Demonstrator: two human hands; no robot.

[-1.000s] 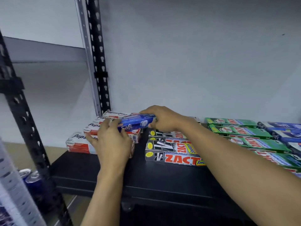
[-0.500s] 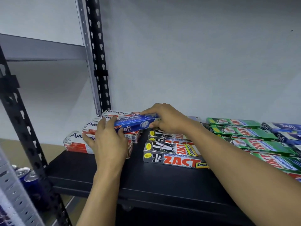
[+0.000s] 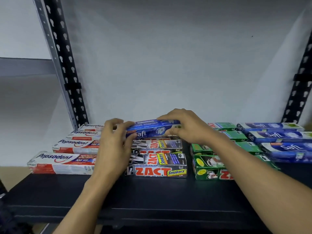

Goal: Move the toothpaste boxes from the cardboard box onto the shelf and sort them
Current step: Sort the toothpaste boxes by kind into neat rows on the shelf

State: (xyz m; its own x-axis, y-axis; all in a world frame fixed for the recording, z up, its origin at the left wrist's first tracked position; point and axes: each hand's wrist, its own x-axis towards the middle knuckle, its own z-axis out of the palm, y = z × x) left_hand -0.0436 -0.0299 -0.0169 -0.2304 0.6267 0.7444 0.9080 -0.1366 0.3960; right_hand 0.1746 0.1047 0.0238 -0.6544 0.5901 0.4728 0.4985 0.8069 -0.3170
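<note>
**Both hands hold 1 blue Safi box above the shelf**

At the far left a slotted left upright (image 3: 67, 73) rises from the back corner of the black shelf (image 3: 152, 196). Just beside its foot lie 4 red-and-white Pepsodent boxes (image 3: 62, 162), flat and one behind another, with their long sides toward the camera.

The left hand (image 3: 113, 146) reaches in over the right ends of those boxes. Its fingers are curled and its thumb presses the left end of the blue Safi box (image 3: 152, 129). That box is level, lengthwise left to right, and sits above the back of the silver-black ZACT Smokers boxes (image 3: 158, 164), which lie in a row in the middle of the shelf. Whether it touches the boxes beneath cannot be told.

The right hand (image 3: 187, 127) grips the box's right end, with fingers over the top edge. Its forearm crosses in front of the green ZACT boxes (image 3: 206, 166). Further right lie more Safi boxes (image 3: 280, 135), flat in a row of at least 3. Behind them stands the right upright (image 3: 297, 92).
</note>
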